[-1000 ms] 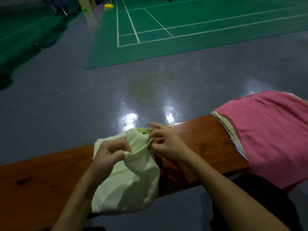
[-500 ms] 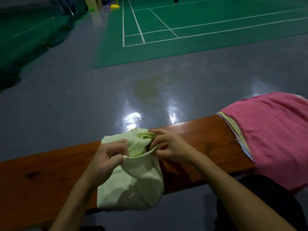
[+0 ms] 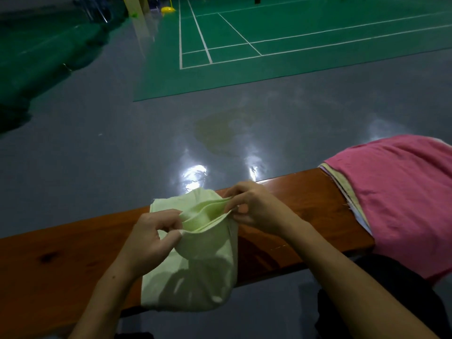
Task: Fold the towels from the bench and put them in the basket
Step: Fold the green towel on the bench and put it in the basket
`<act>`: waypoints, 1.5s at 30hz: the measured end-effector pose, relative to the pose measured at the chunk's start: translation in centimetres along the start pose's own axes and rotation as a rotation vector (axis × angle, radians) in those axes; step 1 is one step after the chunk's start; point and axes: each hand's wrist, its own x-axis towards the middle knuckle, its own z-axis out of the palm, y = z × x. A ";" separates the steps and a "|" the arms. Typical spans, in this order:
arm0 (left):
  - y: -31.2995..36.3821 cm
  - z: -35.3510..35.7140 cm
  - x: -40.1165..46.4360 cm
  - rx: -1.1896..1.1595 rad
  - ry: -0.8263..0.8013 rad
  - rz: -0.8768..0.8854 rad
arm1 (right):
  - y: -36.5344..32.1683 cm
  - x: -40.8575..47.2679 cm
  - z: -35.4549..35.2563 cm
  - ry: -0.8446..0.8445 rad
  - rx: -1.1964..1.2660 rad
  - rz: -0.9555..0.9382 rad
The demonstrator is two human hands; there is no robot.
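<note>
Our left hand (image 3: 151,237) and right hand (image 3: 256,209) each pinch an edge of the pale green cloth towel (image 3: 195,260), which drapes over the polished brown wooden bench (image 3: 293,192). The pink towel stack (image 3: 401,192) lies at the right.

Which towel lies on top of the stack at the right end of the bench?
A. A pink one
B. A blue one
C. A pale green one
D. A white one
A: the pink towel covers the stack on the wooden bench, with only the edges of paler cloths showing under it; the pale green towel is in the hands.
</note>
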 end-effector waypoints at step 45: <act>19.3 -8.0 -4.2 -0.316 0.263 -0.119 | -16.6 -6.9 -16.3 0.233 0.551 0.296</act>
